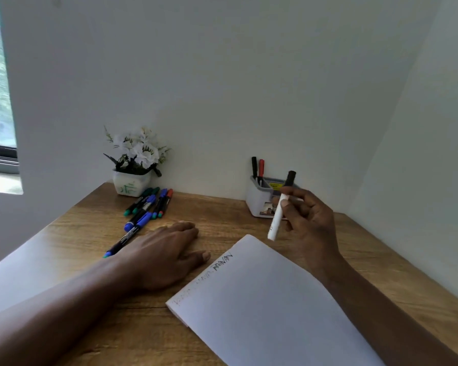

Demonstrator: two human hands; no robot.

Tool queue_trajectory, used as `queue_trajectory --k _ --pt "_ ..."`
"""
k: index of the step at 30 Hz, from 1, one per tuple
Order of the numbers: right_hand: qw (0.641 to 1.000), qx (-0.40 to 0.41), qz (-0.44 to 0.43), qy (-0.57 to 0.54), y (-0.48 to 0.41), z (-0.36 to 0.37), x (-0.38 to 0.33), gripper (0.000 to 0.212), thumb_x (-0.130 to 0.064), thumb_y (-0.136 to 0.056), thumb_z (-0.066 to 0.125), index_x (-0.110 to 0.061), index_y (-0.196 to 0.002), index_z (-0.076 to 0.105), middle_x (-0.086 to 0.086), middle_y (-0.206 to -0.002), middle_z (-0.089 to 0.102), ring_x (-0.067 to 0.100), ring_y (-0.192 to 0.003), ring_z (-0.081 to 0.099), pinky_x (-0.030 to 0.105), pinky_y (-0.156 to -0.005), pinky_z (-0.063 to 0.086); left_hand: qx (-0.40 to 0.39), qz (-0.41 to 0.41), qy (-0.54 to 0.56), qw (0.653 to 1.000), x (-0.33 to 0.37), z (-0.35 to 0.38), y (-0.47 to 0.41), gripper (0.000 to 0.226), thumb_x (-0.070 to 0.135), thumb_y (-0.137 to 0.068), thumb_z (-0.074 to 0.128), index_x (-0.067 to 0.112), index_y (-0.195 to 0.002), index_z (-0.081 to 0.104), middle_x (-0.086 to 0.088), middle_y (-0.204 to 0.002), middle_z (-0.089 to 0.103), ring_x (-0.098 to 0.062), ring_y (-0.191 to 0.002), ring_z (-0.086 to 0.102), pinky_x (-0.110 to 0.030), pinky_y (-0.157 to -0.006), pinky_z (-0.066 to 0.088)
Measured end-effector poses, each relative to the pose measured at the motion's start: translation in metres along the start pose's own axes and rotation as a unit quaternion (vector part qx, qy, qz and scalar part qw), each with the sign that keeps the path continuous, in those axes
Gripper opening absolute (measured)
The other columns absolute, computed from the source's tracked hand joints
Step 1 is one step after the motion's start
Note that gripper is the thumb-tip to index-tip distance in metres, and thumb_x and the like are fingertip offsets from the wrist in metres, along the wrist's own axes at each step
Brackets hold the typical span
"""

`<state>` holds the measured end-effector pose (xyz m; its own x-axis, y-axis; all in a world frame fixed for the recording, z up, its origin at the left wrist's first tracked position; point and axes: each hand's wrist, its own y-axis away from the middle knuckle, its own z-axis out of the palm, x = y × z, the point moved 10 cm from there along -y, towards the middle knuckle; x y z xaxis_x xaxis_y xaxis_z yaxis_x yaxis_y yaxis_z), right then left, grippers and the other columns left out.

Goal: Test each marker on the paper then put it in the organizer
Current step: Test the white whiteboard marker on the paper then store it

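- The paper (262,313) lies at the table's (222,215) near edge; a black zigzag scribble (222,261) by its far corner spells no word I can read.
- The left hand (161,254) rests flat on the table beside the paper, fingers relaxed, grasping nothing.
- The right hand (310,223) pinches a white marker (275,223) above the paper's far corner, long axis steeply tilted, black cap up and pointing toward the organizer (257,199).
- Loose markers (146,207) lie toward the far-left corner, roughly parallel.
- The organizer stands at the far edge, holding two upright markers; its yellow label is illegible.
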<state>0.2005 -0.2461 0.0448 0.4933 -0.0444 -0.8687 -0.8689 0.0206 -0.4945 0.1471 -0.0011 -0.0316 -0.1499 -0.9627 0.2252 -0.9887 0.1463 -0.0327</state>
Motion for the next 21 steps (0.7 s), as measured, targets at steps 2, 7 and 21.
queue_trajectory --k 2,7,21 --pt "0.999 0.034 -0.024 0.016 -0.013 -0.01 -0.008 0.024 -0.003 -0.096 0.064 -0.017 -0.114 0.066 0.005 -0.089 0.077 0.005 -0.067 0.068 0.018 -0.055 0.05 -0.005 0.001 0.01 1.0 0.001 0.0 0.001 0.09 0.08 -0.084 0.026 0.032 -0.16 0.019 0.013 -0.168 0.015 -0.009 -0.153 0.018 -0.034 -0.122 0.021" --pt "0.99 0.103 -0.047 0.089 -0.082 -0.02 -0.018 0.068 -0.012 -0.09 0.071 -0.049 -0.139 0.04 0.009 -0.085 0.076 0.019 -0.069 0.07 0.032 -0.062 0.054 -0.012 0.001 0.018 1.0 -0.001 0.0 0.0 0.096 0.084 -0.077 0.02 0.035 -0.159 0.018 0.016 -0.167 0.013 -0.008 -0.152 0.021 -0.034 -0.122 0.025" --pt "0.933 0.0 -0.114 0.343 -0.164 0.045 0.01 0.061 -0.012 -0.09 0.066 -0.032 -0.143 0.046 -0.002 -0.087 0.07 0.017 -0.076 0.068 0.031 -0.075 0.057 0.011 0.003 0.025 1.0 -0.003 -0.003 0.0 0.081 0.078 -0.09 0.031 0.038 -0.159 0.02 0.022 -0.166 0.013 -0.005 -0.15 0.023 -0.031 -0.121 0.026"
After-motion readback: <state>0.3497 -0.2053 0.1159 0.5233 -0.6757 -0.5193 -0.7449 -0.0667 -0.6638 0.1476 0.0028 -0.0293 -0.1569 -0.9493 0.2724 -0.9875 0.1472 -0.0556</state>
